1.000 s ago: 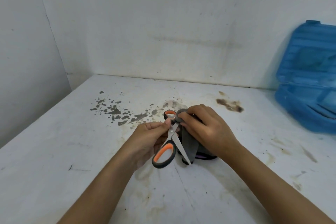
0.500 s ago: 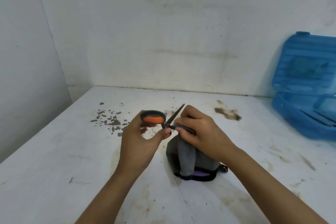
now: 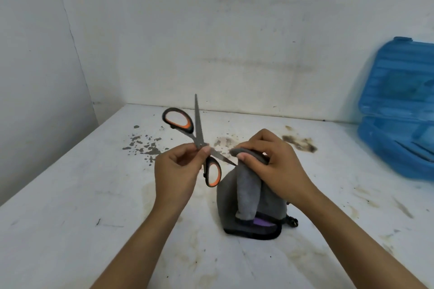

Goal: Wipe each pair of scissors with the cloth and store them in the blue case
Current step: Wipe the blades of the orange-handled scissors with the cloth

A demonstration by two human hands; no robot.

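Scissors (image 3: 199, 141), blades spread wide, held above the table (image 3: 70, 195), pinched near the pivot by the left hand (image 3: 175, 171). Right hand (image 3: 270, 162) grips the grey cloth (image 3: 249, 192), fingers curled; one blade tip meets it. Open blue case (image 3: 397, 110) lies far right.

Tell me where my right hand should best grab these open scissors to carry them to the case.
Probably the upper handle loop, coming from above left. The scissors are spread wide in an X, pinched at the pivot by the left hand; one blade points up, the other toward the right hand holding the cloth. That loop is free, away from both tips.
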